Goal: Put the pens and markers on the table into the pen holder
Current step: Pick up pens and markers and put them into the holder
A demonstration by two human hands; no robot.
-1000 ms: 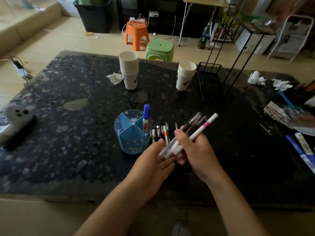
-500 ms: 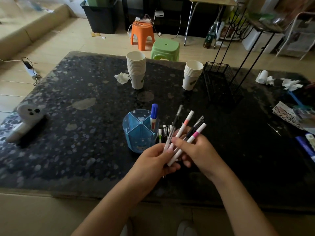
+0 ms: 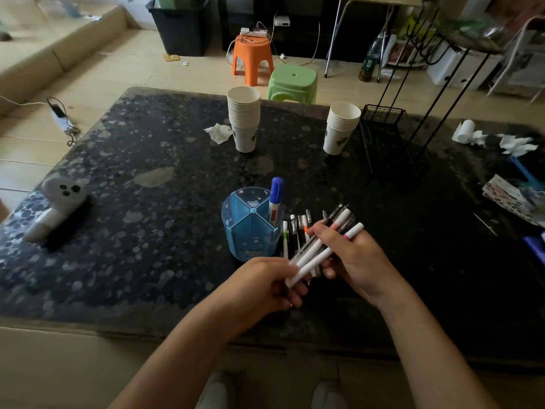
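Both hands clasp a bundle of pens (image 3: 323, 246) just right of the pen holder (image 3: 250, 228): left hand (image 3: 265, 286) curled round the lower ends, right hand (image 3: 352, 258) fingers pinching mid-shaft; long axis slants up-right, left hand nearer the holder

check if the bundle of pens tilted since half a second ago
Yes. The bundle of pens has dropped to a flatter slant beside the pen holder; earlier its tips fanned more upright.

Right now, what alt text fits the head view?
Two bare hands, left hand and right hand, hold a bundle of pens beside a blue pen holder containing one blue-capped marker. More pens lie on the dark table.
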